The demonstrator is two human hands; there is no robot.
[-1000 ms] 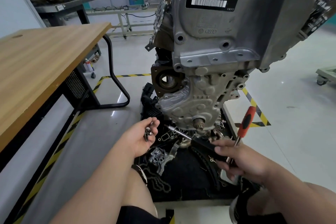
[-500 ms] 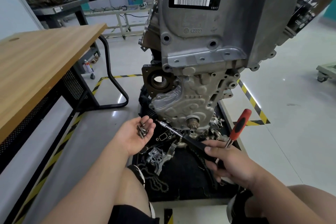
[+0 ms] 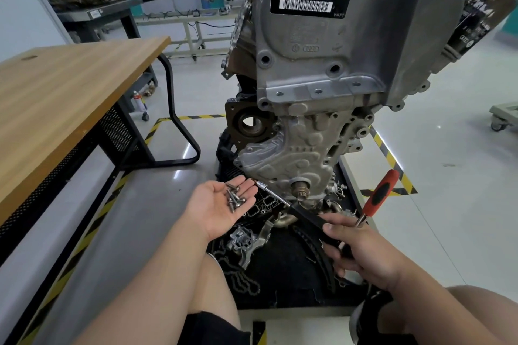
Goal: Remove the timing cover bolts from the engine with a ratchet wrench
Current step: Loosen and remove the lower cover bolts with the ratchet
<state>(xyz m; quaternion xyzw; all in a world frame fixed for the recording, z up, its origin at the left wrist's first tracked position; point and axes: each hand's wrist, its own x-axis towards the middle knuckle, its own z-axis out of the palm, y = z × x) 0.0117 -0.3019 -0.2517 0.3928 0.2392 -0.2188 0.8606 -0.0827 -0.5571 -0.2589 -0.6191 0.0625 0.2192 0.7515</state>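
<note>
The bolts (image 3: 235,198) lie loose in the left hand (image 3: 221,206), held flat and palm-up just below the timing cover (image 3: 280,159) of the engine (image 3: 336,64), which stands at the far edge of a black mat (image 3: 280,283). The right hand (image 3: 364,249) grips the ratchet wrench (image 3: 379,194) and a black-handled extension (image 3: 305,217), whose socket tip (image 3: 258,184) sits beside the left fingertips. This looks like a collecting step; next the bolts need setting down and the socket seating on any bolt left

Readable markings on engine (image 3: 350,64)
Black label (image 3: 310,0): "*CFB 666660*" over a barcode, small "VWPT" at corner. VW and Audi logos (image 3: 305,49) cast below.
</note>
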